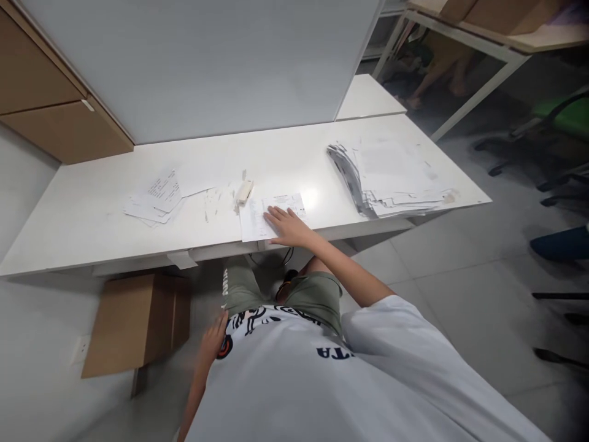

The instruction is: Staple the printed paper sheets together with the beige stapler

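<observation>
My right hand lies flat on a printed sheet of paper at the front edge of the white desk, fingers spread. Just behind the sheet's left part is a small cream-coloured block, its kind unclear. My left hand hangs low beside my shirt hem and shorts, away from the desk. Its fingers look stretched out against the cloth, slightly blurred, and nothing shows in them. Left of the sheet, a few loose papers with writing overlap one another.
A thick, uneven paper stack covers part of the desk's right side. Behind stands a grey-white panel. Cardboard boxes sit below the desk at left. Brown cabinet doors adjoin the left end. Chairs and another person's legs are at right.
</observation>
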The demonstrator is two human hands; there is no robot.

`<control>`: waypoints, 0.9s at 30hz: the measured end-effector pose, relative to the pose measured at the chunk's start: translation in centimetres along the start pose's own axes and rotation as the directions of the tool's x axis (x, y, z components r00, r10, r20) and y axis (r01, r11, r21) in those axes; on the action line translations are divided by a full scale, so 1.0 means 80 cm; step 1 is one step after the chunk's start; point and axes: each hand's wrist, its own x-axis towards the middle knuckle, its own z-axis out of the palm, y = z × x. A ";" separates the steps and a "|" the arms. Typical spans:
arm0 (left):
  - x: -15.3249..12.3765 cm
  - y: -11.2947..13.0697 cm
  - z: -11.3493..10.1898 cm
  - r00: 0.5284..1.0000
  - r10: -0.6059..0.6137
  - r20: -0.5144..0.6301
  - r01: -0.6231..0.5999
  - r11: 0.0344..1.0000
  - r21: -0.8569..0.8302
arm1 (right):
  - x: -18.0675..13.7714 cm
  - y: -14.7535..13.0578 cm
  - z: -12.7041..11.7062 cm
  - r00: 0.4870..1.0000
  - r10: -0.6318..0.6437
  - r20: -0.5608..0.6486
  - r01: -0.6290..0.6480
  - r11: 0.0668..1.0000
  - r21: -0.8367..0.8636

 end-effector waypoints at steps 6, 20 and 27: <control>0.173 -0.028 -0.129 0.928 -0.097 -0.361 0.067 0.993 -0.095 | -0.065 0.019 -0.017 0.997 0.031 0.076 -0.020 0.990 -0.141; 0.331 -0.097 -0.190 0.821 -0.444 -0.360 0.424 0.895 -0.139 | -0.128 0.234 -0.264 0.305 0.556 -0.773 -0.944 0.287 -0.166; 0.330 -0.091 -0.194 0.810 -0.454 -0.371 0.435 0.890 -0.138 | -0.064 0.256 -0.137 0.179 0.915 -0.362 -0.959 0.245 0.143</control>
